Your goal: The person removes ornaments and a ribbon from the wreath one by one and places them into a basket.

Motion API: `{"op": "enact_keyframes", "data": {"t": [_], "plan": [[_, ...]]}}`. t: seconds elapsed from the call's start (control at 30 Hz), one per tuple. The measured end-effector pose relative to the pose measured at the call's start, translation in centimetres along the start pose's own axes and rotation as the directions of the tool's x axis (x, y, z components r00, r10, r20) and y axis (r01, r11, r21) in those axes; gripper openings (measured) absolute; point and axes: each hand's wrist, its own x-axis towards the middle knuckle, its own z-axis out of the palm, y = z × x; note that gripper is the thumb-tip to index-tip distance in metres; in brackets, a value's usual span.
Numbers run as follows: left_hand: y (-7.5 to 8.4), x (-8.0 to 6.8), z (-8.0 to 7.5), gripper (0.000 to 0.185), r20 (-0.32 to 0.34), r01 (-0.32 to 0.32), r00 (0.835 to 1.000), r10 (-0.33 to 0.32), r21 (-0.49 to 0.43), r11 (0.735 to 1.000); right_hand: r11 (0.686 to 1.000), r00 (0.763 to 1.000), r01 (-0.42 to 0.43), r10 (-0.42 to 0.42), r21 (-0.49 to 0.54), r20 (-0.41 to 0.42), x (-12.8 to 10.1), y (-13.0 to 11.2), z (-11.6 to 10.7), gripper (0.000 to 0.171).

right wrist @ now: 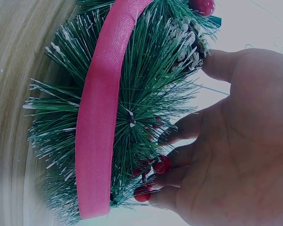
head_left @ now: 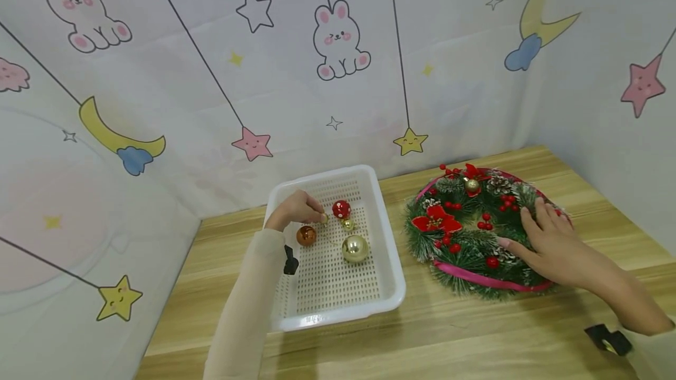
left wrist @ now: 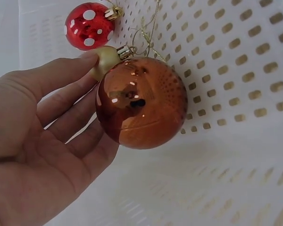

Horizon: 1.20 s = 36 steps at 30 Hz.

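Note:
In the white plastic basket (head_left: 391,274), my left hand (head_left: 300,209) pinches a small matte gold bauble (left wrist: 104,62) between thumb and fingers. A shiny copper-orange bauble (left wrist: 141,103) lies right beside those fingers and hides part of them in the left wrist view. My right hand (head_left: 560,248) rests with spread fingers on the right side of a green Christmas wreath (head_left: 475,245). The wreath has red poinsettias (head_left: 437,220), red berries, pinecones and a pink ribbon (right wrist: 99,108) along its edge. One gold bauble (head_left: 472,186) sits at its far side.
Also in the basket are a red bauble with white dots (head_left: 341,209), a smaller gold bauble (head_left: 348,224) and a large shiny gold bauble (head_left: 355,248). Basket and wreath stand side by side on a wood-grain table (head_left: 422,339). A patterned cloth (head_left: 296,104) hangs behind.

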Motion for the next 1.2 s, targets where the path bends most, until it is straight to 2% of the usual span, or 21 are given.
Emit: {"op": "enact_keyframes", "data": {"t": [0.47,0.7,0.93,1.2], "plan": [[0.6,-0.3,0.3,0.025,0.023,-0.007,1.000,0.007,0.020,1.000,1.000,1.000,-0.004,0.004,0.001,-0.002,-0.2,0.0,0.1,0.096],[1.2,-0.5,0.0,0.031,-0.017,-0.028,0.999,0.030,0.083,0.996,1.000,1.000,0.000,0.000,-0.006,-0.005,-0.1,-0.1,0.1,0.095],[3.4,-0.9,-0.6,0.025,-0.060,-0.092,0.993,0.097,0.087,0.992,1.000,1.000,-0.002,0.002,-0.007,-0.004,-0.1,-0.1,0.0,0.095],[6.3,-1.4,-0.2,0.028,-0.048,-0.177,0.982,0.180,0.069,0.982,1.000,1.000,0.000,0.000,0.003,0.001,0.0,0.1,0.1,0.095]]}}
